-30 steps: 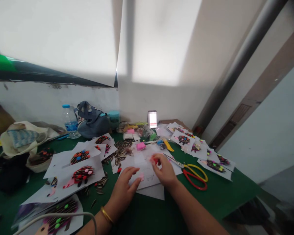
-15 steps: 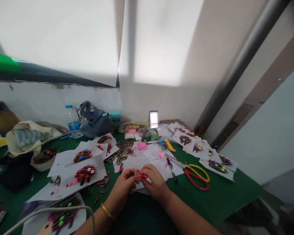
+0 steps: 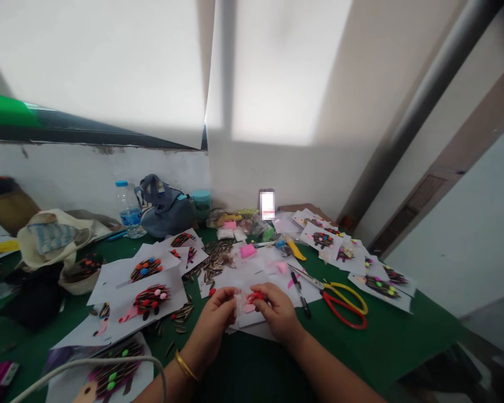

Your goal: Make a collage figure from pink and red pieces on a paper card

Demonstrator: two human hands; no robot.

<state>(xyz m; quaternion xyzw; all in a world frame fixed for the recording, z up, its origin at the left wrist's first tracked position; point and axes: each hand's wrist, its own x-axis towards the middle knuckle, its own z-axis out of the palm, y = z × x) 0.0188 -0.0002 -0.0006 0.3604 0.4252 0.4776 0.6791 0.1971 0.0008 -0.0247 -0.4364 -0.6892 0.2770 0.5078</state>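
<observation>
Over white paper sheets (image 3: 231, 277) at the near side of the table, my left hand (image 3: 212, 319) pinches a small see-through plastic wrapper (image 3: 239, 303). Closed fingers of my right hand (image 3: 279, 313) grip a soft-looking red lump (image 3: 256, 296), perhaps modelling clay, just right of the wrapper. A bit of pink shows below the lump. Just right of my right hand lie a black pen (image 3: 299, 294) and scissors (image 3: 345, 305) with red and yellow handles. Striped sunflower seeds (image 3: 216, 260) are heaped beyond my left hand, near a pink block (image 3: 248, 251).
Paper hedgehog pictures (image 3: 151, 299) with seed spines and coloured dots lie at left, more pictures (image 3: 378, 285) at right. Along the wall stand a water bottle (image 3: 129, 210), a blue bag (image 3: 168, 212) and a teal-lidded jar (image 3: 201, 204). A pale cable (image 3: 88, 361) crosses the near left.
My hands have moved slightly apart. The red lump, earlier between both hands at the wrapper, is now in my right hand, with the wrapper in my left. The view has shifted a little.
</observation>
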